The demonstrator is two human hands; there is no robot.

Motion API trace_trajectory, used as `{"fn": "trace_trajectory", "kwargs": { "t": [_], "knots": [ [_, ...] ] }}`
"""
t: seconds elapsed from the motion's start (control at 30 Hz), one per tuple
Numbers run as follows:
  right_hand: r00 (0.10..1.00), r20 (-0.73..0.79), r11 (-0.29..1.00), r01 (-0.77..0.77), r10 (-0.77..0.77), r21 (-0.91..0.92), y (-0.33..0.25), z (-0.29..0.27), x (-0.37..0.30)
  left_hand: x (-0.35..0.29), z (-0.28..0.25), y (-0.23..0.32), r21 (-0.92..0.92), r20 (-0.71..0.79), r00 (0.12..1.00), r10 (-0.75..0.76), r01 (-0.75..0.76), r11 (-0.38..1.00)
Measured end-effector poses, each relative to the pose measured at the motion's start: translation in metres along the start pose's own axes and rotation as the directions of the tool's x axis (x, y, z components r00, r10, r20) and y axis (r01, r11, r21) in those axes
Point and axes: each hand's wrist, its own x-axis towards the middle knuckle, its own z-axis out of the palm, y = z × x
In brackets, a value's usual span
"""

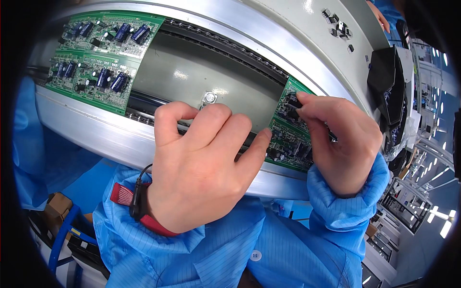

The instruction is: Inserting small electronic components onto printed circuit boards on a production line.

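Note:
A green circuit board (pixel 294 141) with dark parts lies across the conveyor rails at the right. Over its far part, my right hand (pixel 343 134) is closed in a pinch, thumb and index finger on a small black component (pixel 292 100). The component's exact kind is hard to make out. My left hand (pixel 204 168), palm down above the near rail, has its fingers bent and its thumb stretched apart from them. That thumb tip reaches the board's left edge. The bent fingertips are hidden, and nothing shows in this hand. A red wrist strap (pixel 156 224) with a black cord circles the left wrist.
Another green board (pixel 96 62) with blue cylindrical capacitors rests on the rails at the left. A chain (pixel 225 41) runs along the far rail. Loose black components (pixel 338 29) lie on the grey surface beyond, near black bins (pixel 386 86). Another person's hand (pixel 379 17) shows at top right.

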Motion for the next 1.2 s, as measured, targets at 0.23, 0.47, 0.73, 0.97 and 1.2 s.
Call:
{"fn": "trace_trajectory", "kwargs": {
  "t": [0.23, 0.47, 0.73, 0.97, 1.2],
  "knots": [
    [1.000, -0.002, 0.999, -0.007, 0.007, 0.040, -0.004, -0.001, 0.003, -0.002, 0.001, 0.001, -0.008, -0.009, 1.000, -0.013, 0.013, 1.000],
    [0.996, 0.088, 0.996, -0.005, -0.003, 0.086, -0.001, 0.001, 0.004, -0.004, 0.003, 0.001, 0.004, 0.006, 1.000, -0.020, 0.020, 1.000],
    [0.999, -0.016, 0.985, -0.038, 0.041, 0.171, -0.006, -0.019, -0.015, 0.003, -0.006, 0.006, 0.015, 0.127, 0.992, 0.002, -0.004, 1.000],
    [0.860, -0.372, 0.918, -0.394, 0.350, -0.049, 0.046, -0.102, -0.095, 0.001, -0.022, 0.010, -0.024, 0.232, 0.972, 0.040, -0.035, 0.999],
    [0.734, -0.392, 0.667, -0.674, 0.555, -0.318, 0.221, -0.215, -0.173, 0.004, -0.029, 0.036, -0.457, -0.005, 0.911, 0.412, -0.369, 0.810]
  ]
}}
